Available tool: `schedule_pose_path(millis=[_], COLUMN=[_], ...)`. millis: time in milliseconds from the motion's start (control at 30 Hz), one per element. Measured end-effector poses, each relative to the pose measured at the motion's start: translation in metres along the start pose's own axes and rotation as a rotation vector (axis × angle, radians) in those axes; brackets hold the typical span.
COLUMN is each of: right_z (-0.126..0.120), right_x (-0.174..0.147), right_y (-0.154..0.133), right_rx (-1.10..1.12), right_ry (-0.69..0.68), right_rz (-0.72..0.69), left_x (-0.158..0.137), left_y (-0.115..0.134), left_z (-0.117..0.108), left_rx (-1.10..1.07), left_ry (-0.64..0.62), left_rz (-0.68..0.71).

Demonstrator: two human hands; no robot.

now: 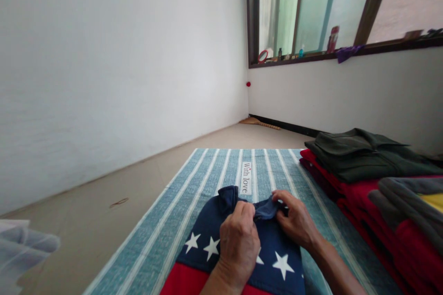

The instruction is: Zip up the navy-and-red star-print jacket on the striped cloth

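A navy garment [242, 249] with white stars and a red lower band lies on a teal striped mat [194, 193]. My left hand [238, 239] and my right hand [296, 221] both pinch the garment's navy collar at its far edge, close together, fingers closed on the fabric. The collar is bunched up between the two hands.
To the right lies a stack of folded clothes: a dark green garment [363, 154] on top of red ones [408, 239], and a grey one with yellow [415, 203]. White walls stand left and ahead. A window sill [311, 55] holds small bottles. White fabric [20, 249] shows at bottom left.
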State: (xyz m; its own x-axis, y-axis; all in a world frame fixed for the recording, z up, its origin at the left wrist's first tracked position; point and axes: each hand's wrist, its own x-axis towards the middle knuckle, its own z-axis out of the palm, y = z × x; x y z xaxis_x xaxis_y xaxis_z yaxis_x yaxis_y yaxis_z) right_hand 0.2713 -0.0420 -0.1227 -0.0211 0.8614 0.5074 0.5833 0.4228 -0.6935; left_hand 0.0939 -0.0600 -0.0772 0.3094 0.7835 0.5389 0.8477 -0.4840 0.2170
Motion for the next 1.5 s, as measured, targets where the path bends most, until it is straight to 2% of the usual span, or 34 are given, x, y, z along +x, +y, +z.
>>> schedule_pose_path(millis=[200,300,367,500,633,767,967,1100,1233,1333,1500], right_z=[-0.014,-0.009,0.0,0.012,0.01,0.01,0.019,0.015,0.006,0.004,0.008], right_x=[0.0,-0.001,-0.002,-0.005,-0.005,-0.006,-0.01,-0.009,-0.006,-0.004,-0.004], right_y=[-0.038,-0.059,-0.066,-0.062,-0.057,-0.057,-0.056,-0.059,-0.057,-0.051,-0.044], right_rx=[0.01,0.058,0.05,0.085,0.159,0.072,-0.092,0.002,0.163,0.223,0.201], right_ry=[-0.006,0.02,0.027,-0.003,-0.093,-0.155,-0.145,-0.176,-0.252,-0.255,-0.247], right_rz=[-0.122,-0.165,-0.144,-0.075,-0.031,-0.033,-0.109,-0.056,0.064,0.137,0.127], left_x=[0.001,0.002,0.002,0.005,0.007,0.009,0.007,0.006,0.006,0.006,0.006], left_y=[0.003,0.004,0.004,0.001,-0.001,-0.002,0.0,-0.001,-0.005,-0.007,-0.003], left_z=[-0.003,-0.005,-0.005,-0.007,-0.009,-0.008,-0.007,-0.007,-0.005,-0.005,-0.006], left_rx=[-0.005,-0.02,-0.03,-0.083,-0.165,-0.18,-0.204,-0.201,-0.239,-0.238,-0.167], left_ry=[-0.075,-0.11,-0.128,-0.179,-0.219,-0.228,-0.165,-0.166,-0.181,-0.189,-0.233], left_rz=[-0.059,-0.091,-0.128,-0.227,-0.276,-0.319,-0.358,-0.36,-0.367,-0.341,-0.311])
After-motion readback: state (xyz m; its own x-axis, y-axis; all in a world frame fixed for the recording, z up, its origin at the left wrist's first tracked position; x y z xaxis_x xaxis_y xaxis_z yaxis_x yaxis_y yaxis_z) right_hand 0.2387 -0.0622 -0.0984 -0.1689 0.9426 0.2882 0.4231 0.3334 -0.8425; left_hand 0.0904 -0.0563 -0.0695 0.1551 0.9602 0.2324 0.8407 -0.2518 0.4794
